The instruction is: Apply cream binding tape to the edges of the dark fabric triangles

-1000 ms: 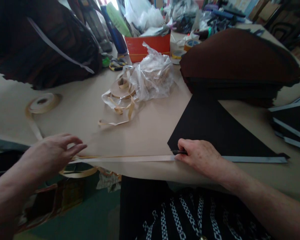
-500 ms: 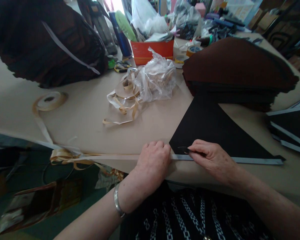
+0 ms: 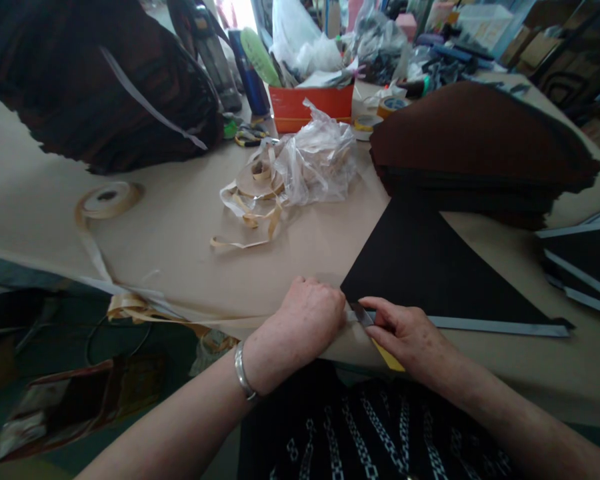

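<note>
A black sheet of material (image 3: 420,267) lies on the table, with a pale tape strip (image 3: 500,326) stuck along its near edge. Close to its left corner, my left hand (image 3: 310,308) is closed over the tape, fingertips pressed down and partly hidden. A loose cream length of tape (image 3: 230,324) trails leftward from under it. My right hand (image 3: 405,333) grips a cutter knife, its flat grey blade (image 3: 363,315) lying across the tape beside my left fingers. The knife's yellow handle end (image 3: 389,357) sticks out below my right hand.
A tape roll (image 3: 111,199) lies at left, its tail hanging to the table edge. Mid-table are another tape coil (image 3: 259,179) and a clear plastic bag (image 3: 320,160). Dark stacks stand left (image 3: 130,93) and right (image 3: 480,140); taped pieces (image 3: 585,257) lie far right.
My right hand has turned and shifted slightly left and down, bringing the grey blade onto the tape; the yellow handle now shows. My left hand stays closed on the tape.
</note>
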{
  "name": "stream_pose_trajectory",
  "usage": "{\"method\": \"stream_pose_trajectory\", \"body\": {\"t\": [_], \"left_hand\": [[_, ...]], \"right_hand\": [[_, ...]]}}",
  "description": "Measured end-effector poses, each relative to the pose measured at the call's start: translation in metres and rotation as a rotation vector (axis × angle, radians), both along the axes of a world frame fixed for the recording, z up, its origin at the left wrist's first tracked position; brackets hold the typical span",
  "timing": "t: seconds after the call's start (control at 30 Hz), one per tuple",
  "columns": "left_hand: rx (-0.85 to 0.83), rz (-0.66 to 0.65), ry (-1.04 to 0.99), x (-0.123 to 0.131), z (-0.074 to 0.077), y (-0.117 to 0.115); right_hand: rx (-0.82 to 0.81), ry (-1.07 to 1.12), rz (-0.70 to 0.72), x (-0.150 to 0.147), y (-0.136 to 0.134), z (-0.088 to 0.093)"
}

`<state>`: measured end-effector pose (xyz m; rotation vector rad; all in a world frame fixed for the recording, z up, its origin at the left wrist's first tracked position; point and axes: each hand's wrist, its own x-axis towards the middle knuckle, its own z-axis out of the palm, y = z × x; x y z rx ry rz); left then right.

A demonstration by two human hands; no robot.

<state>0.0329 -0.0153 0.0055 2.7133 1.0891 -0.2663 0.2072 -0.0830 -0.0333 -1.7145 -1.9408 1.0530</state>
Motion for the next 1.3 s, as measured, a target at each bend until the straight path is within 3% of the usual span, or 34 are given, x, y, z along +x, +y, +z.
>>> {"method": "stream_pose_trajectory", "body": {"t": [0.27,0.43,0.57,0.67,0.77,0.87,0.97,1.13,1.3], "left_hand": [[-0.072,-0.039,-0.080,-0.004,-0.009,-0.002],[-0.320,-0.103,-0.252,0.001,0.005,-0.020],[-0.475,0.125,-0.488,-0.001,0.013,-0.023],[-0.465,0.284,-0.417,-0.012,0.005,-0.017],[-0.511,0.359,-0.397,-0.025,-0.012,-0.010],[-0.529,0.371,-0.444,-0.029,-0.026,-0.008],[-0.538,0.368,-0.488,-0.023,-0.029,-0.008],[-0.529,0.366,-0.458,-0.004,-0.026,-0.007],[-0.412,0.324,-0.340,0.007,-0.027,-0.005]], "right_hand": [[0.029,-0.114,0.034,-0.006,0.000,0.000],[-0.007,-0.116,0.087,-0.010,-0.001,-0.003],[0.012,-0.072,0.076,-0.004,-0.003,0.007],[0.060,-0.016,-0.044,0.029,-0.003,0.024],[0.089,0.042,-0.238,0.088,-0.003,0.035],[0.100,-0.037,-0.419,0.153,-0.004,0.030],[0.102,-0.300,-0.482,0.198,-0.004,0.013],[-0.026,-0.450,-0.392,0.210,-0.009,-0.005],[-0.254,-0.271,-0.355,0.197,-0.052,-0.004]]}}
